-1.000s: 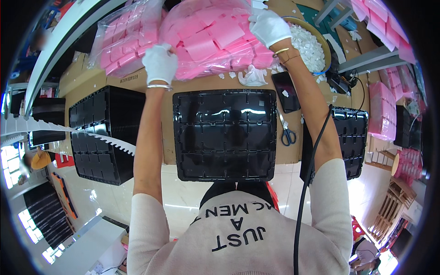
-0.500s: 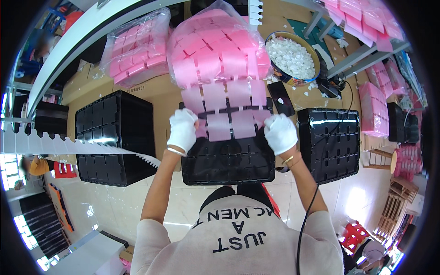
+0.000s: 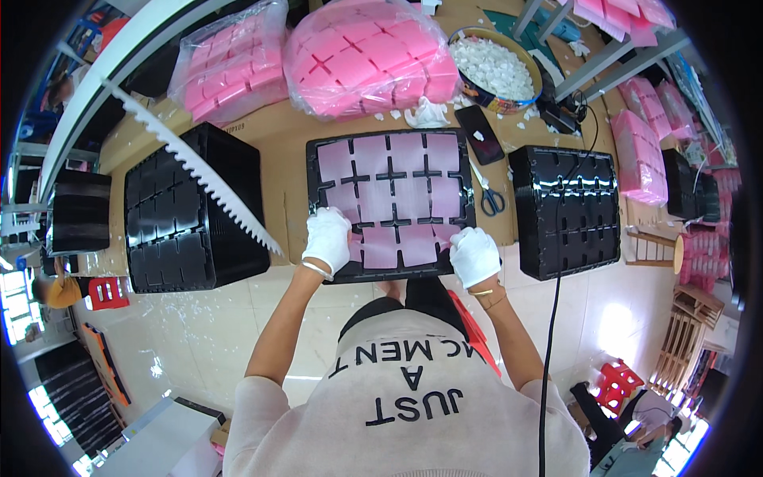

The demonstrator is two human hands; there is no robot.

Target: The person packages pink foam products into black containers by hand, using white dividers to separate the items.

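Observation:
A thin pink foam sheet (image 3: 393, 195) with cross-shaped slots lies spread over a black plastic tray (image 3: 313, 179) in front of me. My left hand (image 3: 327, 240), in a white glove, is closed on the sheet's near left corner. Its near right corner is pinched in my right hand (image 3: 475, 256), gloved too. Both hands are at the tray's near corners, and the fingertips are partly hidden by the gloves. The sheet's far part rests flat over the tray's compartments, while the near edge looks slightly wavy.
Stacks of black trays stand at left (image 3: 171, 222) and right (image 3: 564, 211). Scissors (image 3: 493, 203) and a phone (image 3: 480, 133) lie beside my tray. Behind are bagged pink foam sheets (image 3: 373, 60) and a tub of white scraps (image 3: 493, 71). A toothed white strip (image 3: 199, 175) crosses the left.
My hands have drawn the pink sheet away from the bagged stack and toward me. It now lies down over the tray. Scissors and a crumpled white piece have come into sight.

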